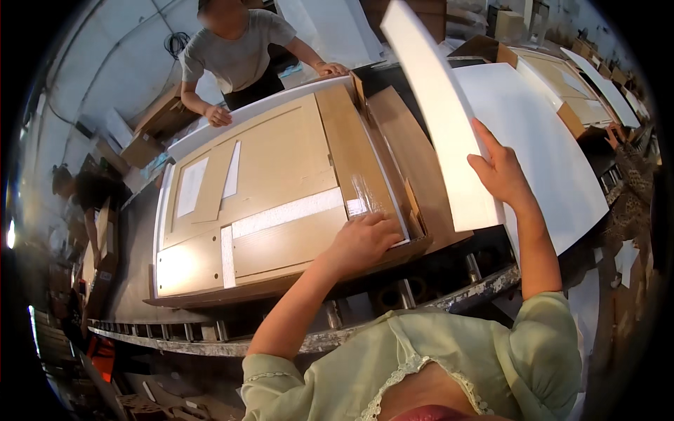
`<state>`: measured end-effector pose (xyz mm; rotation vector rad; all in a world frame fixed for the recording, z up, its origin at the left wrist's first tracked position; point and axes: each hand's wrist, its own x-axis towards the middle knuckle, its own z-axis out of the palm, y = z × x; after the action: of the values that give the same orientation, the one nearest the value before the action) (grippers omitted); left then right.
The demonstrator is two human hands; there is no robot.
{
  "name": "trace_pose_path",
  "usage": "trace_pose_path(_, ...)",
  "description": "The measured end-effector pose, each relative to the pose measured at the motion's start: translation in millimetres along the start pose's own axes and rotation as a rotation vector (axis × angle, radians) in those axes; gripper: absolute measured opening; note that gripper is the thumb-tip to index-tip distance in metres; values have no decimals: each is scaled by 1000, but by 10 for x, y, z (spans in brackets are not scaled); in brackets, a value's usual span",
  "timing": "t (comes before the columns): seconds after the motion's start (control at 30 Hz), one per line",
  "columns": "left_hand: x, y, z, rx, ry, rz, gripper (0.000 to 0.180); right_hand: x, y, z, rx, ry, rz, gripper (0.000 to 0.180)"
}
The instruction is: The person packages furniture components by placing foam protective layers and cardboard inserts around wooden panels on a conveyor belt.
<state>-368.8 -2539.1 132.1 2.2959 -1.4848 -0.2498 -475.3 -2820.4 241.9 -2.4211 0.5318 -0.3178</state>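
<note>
My right hand (502, 172) is closed on a long white foam strip (439, 105), thumb on its face, and holds it raised and tilted to the right of an open cardboard carton (358, 263). In the carton lie light wood-coloured furniture panels (274, 165), with white foam pieces (288, 212) between them and along the edges. My left hand (362, 242) rests with its fingers out on the near right corner of the panels, beside a glossy, film-like patch. Its fingertips are partly hidden.
Across the carton a co-worker (242, 42) has both hands at its far edge. A roller conveyor (333, 316) runs under the carton. White sheets (533, 140) lie to the right, with another packed carton (569, 88) beyond. A second person (91, 186) bends at the far left.
</note>
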Motion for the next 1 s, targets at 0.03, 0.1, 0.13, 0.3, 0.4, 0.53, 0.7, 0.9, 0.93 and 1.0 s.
trace_pose_path(0.03,42,-53,43,6,-30,62,40,-27,-4,-24,-19,8,7,65)
trace_pose_path(0.1,88,-41,67,1,-59,131,38,3,-17,-17,243,-59,-125,63)
trace_pose_path(0.13,92,9,50,-91,-17,12,36,-27,-114,-62,234,-147,-51,63)
trace_pose_path(0.3,23,27,146,-75,80,-128,38,-93,-512,107,43,-149,-133,62)
trace_pose_path(0.4,96,153,9,-31,-95,-193,45,107,-631,220,-122,-144,-146,63)
trace_pose_path(0.53,70,178,15,-17,-117,-193,48,384,-654,490,-224,-111,-166,64)
trace_pose_path(0.7,59,162,41,3,-107,-187,48,575,-571,711,-311,-115,-215,51)
trace_pose_path(0.9,65,120,69,47,-100,-84,47,864,-732,727,-332,-273,-194,54)
trace_pose_path(0.93,26,137,55,-52,-9,-36,43,896,-737,720,-302,-302,-162,52)
trace_pose_path(1.0,-39,203,53,-83,0,79,41,884,-659,864,-313,-275,-156,53)
